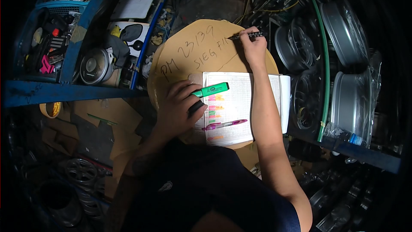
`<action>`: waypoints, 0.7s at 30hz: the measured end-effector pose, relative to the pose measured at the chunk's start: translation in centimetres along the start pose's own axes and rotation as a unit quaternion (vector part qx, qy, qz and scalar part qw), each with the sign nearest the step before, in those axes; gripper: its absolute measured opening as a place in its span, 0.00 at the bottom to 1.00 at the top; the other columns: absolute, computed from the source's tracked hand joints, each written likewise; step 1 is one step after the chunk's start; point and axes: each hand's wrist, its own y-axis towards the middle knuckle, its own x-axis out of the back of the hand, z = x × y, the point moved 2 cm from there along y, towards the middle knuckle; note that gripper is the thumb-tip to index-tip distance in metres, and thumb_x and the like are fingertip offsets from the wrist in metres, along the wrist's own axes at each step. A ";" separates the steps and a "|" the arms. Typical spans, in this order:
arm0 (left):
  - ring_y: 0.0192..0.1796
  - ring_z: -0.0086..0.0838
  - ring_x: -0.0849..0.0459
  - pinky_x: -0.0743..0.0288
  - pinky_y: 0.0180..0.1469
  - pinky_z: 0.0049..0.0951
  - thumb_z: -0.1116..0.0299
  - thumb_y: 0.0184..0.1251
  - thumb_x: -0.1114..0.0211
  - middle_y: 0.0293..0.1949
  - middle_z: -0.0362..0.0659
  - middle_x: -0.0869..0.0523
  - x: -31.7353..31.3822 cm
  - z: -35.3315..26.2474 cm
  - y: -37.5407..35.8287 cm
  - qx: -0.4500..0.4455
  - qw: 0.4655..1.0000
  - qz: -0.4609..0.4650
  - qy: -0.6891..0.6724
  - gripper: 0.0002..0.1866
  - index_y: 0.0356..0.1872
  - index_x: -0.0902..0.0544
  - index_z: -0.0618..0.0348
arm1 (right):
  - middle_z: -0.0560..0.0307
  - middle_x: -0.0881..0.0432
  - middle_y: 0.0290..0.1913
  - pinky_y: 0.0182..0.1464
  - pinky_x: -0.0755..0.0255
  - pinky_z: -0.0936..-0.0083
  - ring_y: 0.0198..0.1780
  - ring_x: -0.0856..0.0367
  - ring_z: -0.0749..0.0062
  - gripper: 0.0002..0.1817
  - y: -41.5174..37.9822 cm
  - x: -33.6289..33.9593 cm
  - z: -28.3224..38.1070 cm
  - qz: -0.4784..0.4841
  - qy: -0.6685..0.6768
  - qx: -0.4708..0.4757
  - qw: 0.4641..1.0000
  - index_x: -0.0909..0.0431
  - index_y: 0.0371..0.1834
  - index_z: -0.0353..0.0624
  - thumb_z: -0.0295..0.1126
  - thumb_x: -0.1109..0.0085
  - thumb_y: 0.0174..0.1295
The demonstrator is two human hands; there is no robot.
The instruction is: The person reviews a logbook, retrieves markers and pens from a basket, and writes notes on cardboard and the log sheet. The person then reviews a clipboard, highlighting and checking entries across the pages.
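My right hand [253, 49] grips a black marker [253, 35], its tip on a rounded piece of brown cardboard [189, 36]. Large dark handwriting on the cardboard reads "PM 23139" and "SIEG FI". My left hand [178, 107] is closed around a green highlighter [216, 89] at the left edge of an open notebook [234, 107]. A dark object also shows beside the left thumb; I cannot make out its kind. On the ruled page, with its pink, green and orange marks, lies a purple pen [227, 124]. My right forearm crosses the page's right side.
Wheel rims [352, 103] stand on the rack at right, behind a green bar [322, 60]. At left, a blue shelf frame [77, 93] holds a basket of small items. A tape roll [50, 109] hangs at lower left, above more rims [81, 172].
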 end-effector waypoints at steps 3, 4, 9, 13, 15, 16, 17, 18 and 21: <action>0.67 0.49 0.23 0.30 0.71 0.48 0.62 0.64 0.26 0.60 0.44 0.14 0.0 0.1 0.0 -0.001 1.000 0.002 -0.001 0.14 0.46 0.11 0.59 | 0.63 0.16 0.25 0.37 0.27 0.78 0.29 0.22 0.82 0.07 0.1 -0.3 0.3 -0.016 0.024 0.024 0.999 0.14 0.36 0.36 0.30 0.35 0.67; 0.67 0.49 0.23 0.30 0.71 0.48 0.63 0.64 0.26 0.60 0.44 0.14 0.0 0.1 0.0 -0.001 1.000 0.003 -0.002 0.14 0.46 0.11 0.60 | 0.63 0.16 0.25 0.36 0.27 0.78 0.29 0.22 0.82 0.07 0.2 -0.2 0.0 -0.003 0.025 0.015 1.000 0.14 0.36 0.36 0.30 0.35 0.67; 0.67 0.50 0.23 0.29 0.70 0.48 0.64 0.63 0.25 0.60 0.45 0.14 0.0 0.0 0.0 -0.001 1.000 -0.004 -0.010 0.13 0.45 0.11 0.60 | 0.62 0.16 0.28 0.33 0.29 0.81 0.28 0.22 0.82 0.07 0.2 1.4 -1.1 -0.004 0.112 -0.068 0.991 0.15 0.39 0.38 0.31 0.34 0.70; 0.66 0.50 0.22 0.28 0.69 0.49 0.65 0.62 0.25 0.59 0.45 0.13 -0.1 0.1 0.0 -0.005 1.000 -0.012 -0.016 0.14 0.45 0.11 0.61 | 0.60 0.15 0.33 0.31 0.30 0.85 0.28 0.21 0.81 0.07 0.0 2.5 0.1 -0.060 0.254 -0.058 0.964 0.17 0.49 0.40 0.31 0.38 0.76; 0.66 0.51 0.21 0.28 0.69 0.49 0.66 0.61 0.24 0.59 0.46 0.13 -0.2 0.2 -0.1 -0.010 1.000 -0.019 -0.015 0.14 0.44 0.11 0.61 | 0.59 0.15 0.34 0.34 0.28 0.82 0.31 0.20 0.81 0.08 0.1 4.2 0.8 -0.015 0.245 -0.073 0.967 0.17 0.49 0.39 0.32 0.37 0.76; 0.66 0.51 0.21 0.27 0.69 0.49 0.66 0.61 0.24 0.59 0.46 0.13 -0.3 0.2 -0.1 -0.011 1.000 -0.023 -0.013 0.14 0.44 0.11 0.61 | 0.59 0.16 0.35 0.36 0.26 0.81 0.32 0.20 0.80 0.09 0.0 5.0 0.9 0.018 0.216 -0.071 0.974 0.18 0.50 0.39 0.33 0.37 0.76; 0.65 0.51 0.21 0.27 0.68 0.49 0.66 0.61 0.24 0.59 0.46 0.13 -0.2 0.1 -0.1 -0.012 0.999 -0.027 -0.014 0.13 0.44 0.12 0.61 | 0.59 0.16 0.35 0.36 0.26 0.81 0.32 0.20 0.80 0.09 -0.3 5.6 0.9 0.056 0.203 -0.086 0.974 0.18 0.50 0.39 0.33 0.37 0.76; 0.65 0.51 0.21 0.27 0.68 0.49 0.67 0.61 0.24 0.59 0.46 0.13 -0.1 0.0 0.0 -0.014 0.999 -0.030 -0.014 0.13 0.44 0.12 0.61 | 0.59 0.16 0.35 0.37 0.26 0.81 0.33 0.20 0.80 0.09 -0.7 6.3 0.9 0.093 0.190 -0.101 0.972 0.18 0.50 0.39 0.34 0.37 0.76; 0.65 0.51 0.20 0.26 0.68 0.48 0.67 0.60 0.24 0.58 0.46 0.13 0.0 -0.2 0.0 -0.015 0.999 -0.035 -0.012 0.13 0.43 0.12 0.62 | 0.59 0.16 0.33 0.38 0.26 0.82 0.33 0.19 0.80 0.09 -2.6 7.3 0.0 0.141 0.202 -0.135 0.960 0.17 0.48 0.38 0.33 0.37 0.76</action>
